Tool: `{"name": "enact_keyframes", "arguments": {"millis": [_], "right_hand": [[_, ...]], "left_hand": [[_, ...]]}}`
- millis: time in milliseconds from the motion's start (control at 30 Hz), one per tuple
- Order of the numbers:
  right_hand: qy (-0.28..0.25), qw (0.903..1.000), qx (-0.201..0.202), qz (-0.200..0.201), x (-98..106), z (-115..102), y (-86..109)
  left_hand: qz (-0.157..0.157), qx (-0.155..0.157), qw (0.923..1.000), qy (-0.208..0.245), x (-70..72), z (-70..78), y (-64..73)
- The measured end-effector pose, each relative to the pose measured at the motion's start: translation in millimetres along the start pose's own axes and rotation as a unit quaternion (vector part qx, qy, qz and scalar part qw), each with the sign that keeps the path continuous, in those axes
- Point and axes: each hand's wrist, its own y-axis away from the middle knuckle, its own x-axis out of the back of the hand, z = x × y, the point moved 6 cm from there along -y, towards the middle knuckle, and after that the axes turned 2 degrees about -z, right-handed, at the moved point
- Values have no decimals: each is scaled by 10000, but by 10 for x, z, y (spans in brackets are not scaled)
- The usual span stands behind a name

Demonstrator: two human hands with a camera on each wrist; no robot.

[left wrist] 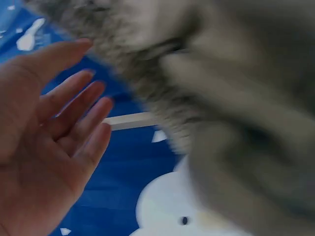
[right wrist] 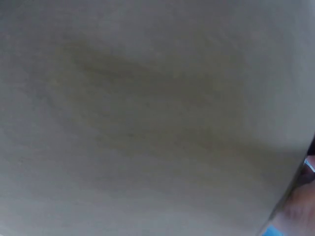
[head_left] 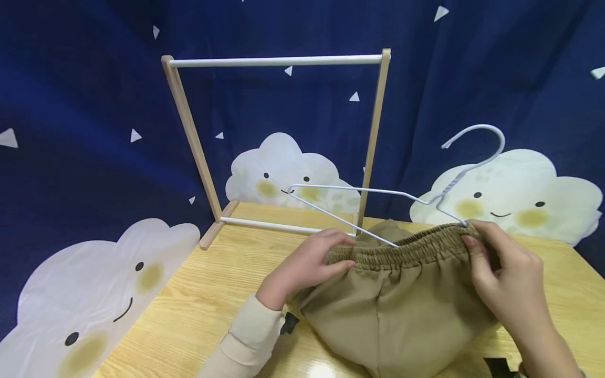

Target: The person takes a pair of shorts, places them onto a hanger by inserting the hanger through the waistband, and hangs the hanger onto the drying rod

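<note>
Khaki pants (head_left: pixel 402 310) with a gathered elastic waistband hang between both hands, their lower part on the table. A white wire hanger (head_left: pixel 352 188) has its right end inside the waistband; its left end sticks out above, and its hook points up. My right hand (head_left: pixel 512 270) pinches the waistband at the right, by the hanger's corner. At the waistband's left end, my left hand (head_left: pixel 309 265) has its thumb and fingers spread apart. The left wrist view shows this hand (left wrist: pixel 54 132) beside the cloth, fingers loosely extended. Fabric (right wrist: pixel 147 123) fills most of the right wrist view.
Behind the pants stands a small wooden rack with a white top rail (head_left: pixel 279 61) and a lower white rail (head_left: pixel 269 226). Cloud cutouts (head_left: pixel 288 168) stand around the wooden table (head_left: pixel 189 310), before a dark blue curtain (head_left: pixel 85 79). A small black item (head_left: pixel 289 323) lies beside the left sleeve.
</note>
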Motion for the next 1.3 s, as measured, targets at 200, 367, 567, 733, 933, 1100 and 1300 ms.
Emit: {"name": "enact_keyframes", "arguments": {"millis": [200,367,567,733,933,1100,1300], "right_hand": [[-72,10000,25,56,17,-23,23],[-69,9999,67,49,16,0,-9],[-35,9999,-124,95,80,92,-29],[168,9995,-250,130,169,157,-45],[235,9997,-95,24,155,157,-56],[207,9998,-22,6,118,156,-47],[217,9997,37,-112,96,149,-41]], "left_hand": [[-481,318,9980,-257,-233,-166,-4],[-713,180,9972,-135,-247,-173,11],[-1504,487,9874,100,-319,-245,79],[-1674,1036,9804,12,-240,-347,139],[-1048,1317,9825,-798,-9,-394,172],[95,1437,9784,-1483,220,-360,162],[832,1495,9687,-1799,349,-304,140]]}}
